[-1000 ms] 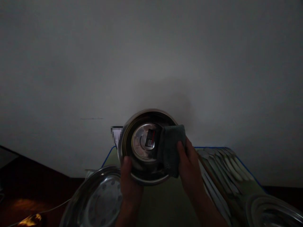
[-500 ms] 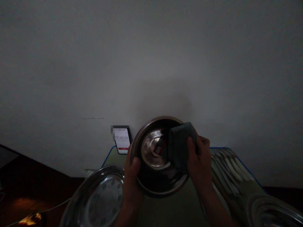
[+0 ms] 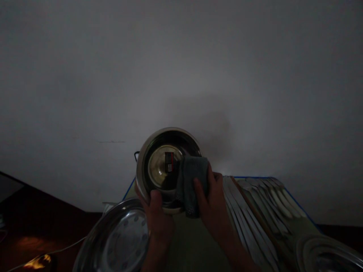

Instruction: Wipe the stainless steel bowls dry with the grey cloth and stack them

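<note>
A shiny metal bowl (image 3: 157,172) is held up over the table, tilted so that its inside faces me. A dark label with a red stripe (image 3: 169,161) shows on its bottom. My left hand (image 3: 157,215) grips the lower left rim, thumb over the edge and the other fingers hidden behind. In my right hand (image 3: 211,204) is a folded grey-green cloth (image 3: 194,185), pressed against the right side of the bowl and covering part of the rim and inner wall.
A larger metal basin (image 3: 121,238) stands at the lower left. Several knives or similar long utensils (image 3: 249,223) lie in rows on the table's right side. Stacked metal dishes (image 3: 326,253) sit at the lower right. A plain wall (image 3: 181,75) rises behind the table (image 3: 193,249).
Both hands have moved left with the bowl and cloth. The bowl has turned, its label now upright, and it hides the phone that stood by the wall. More of the right-side utensils show.
</note>
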`<act>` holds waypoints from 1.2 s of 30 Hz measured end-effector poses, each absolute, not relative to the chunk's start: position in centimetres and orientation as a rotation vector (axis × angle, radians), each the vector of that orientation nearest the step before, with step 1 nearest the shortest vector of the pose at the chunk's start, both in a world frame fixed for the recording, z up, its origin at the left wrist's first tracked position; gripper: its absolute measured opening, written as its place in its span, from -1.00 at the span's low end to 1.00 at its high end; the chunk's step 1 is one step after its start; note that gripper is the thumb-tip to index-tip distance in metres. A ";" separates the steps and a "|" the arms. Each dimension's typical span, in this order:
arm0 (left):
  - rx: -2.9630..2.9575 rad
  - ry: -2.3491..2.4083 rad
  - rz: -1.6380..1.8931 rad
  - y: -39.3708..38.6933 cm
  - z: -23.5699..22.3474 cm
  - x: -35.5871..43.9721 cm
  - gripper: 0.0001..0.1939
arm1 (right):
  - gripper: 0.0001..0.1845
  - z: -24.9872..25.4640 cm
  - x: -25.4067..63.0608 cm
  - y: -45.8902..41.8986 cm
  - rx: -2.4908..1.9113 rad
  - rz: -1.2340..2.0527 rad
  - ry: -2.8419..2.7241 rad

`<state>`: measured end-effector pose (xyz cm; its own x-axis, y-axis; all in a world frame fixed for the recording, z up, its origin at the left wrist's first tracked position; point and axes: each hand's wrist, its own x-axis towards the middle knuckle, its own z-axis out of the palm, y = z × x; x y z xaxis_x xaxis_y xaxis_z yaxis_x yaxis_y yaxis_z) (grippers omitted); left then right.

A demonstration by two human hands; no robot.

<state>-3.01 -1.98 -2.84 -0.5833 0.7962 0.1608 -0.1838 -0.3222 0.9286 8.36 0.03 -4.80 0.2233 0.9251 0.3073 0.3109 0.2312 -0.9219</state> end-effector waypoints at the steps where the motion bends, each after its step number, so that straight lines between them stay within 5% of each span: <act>1: 0.834 1.249 1.980 -2.0 -2.4 -2.7 -0.60 | -0.34 -4.8 8.9 0.4 -1.330 0.595 -1.333; 10: 1.264 1.053 1.777 -2.1 -2.6 -2.0 -0.49 | -0.46 -5.4 13.0 3.1 -1.346 -0.021 -1.358; 15: 1.371 0.964 1.742 -2.1 -2.9 -1.9 -0.57 | -0.83 -5.2 13.3 3.0 -1.372 -0.199 -1.439; 18: 1.394 0.985 1.724 -2.1 -2.8 -1.6 -0.56 | -0.90 -5.1 13.0 2.6 -1.489 -0.178 -1.625; 29: 1.337 1.156 1.560 -2.3 -2.9 -1.0 -0.47 | -0.63 -6.2 10.3 2.3 -1.387 0.170 -1.524; 36: 1.288 1.152 1.321 -1.3 -3.6 -2.1 -0.28 | -0.77 -5.2 10.1 1.7 -1.232 0.442 -1.347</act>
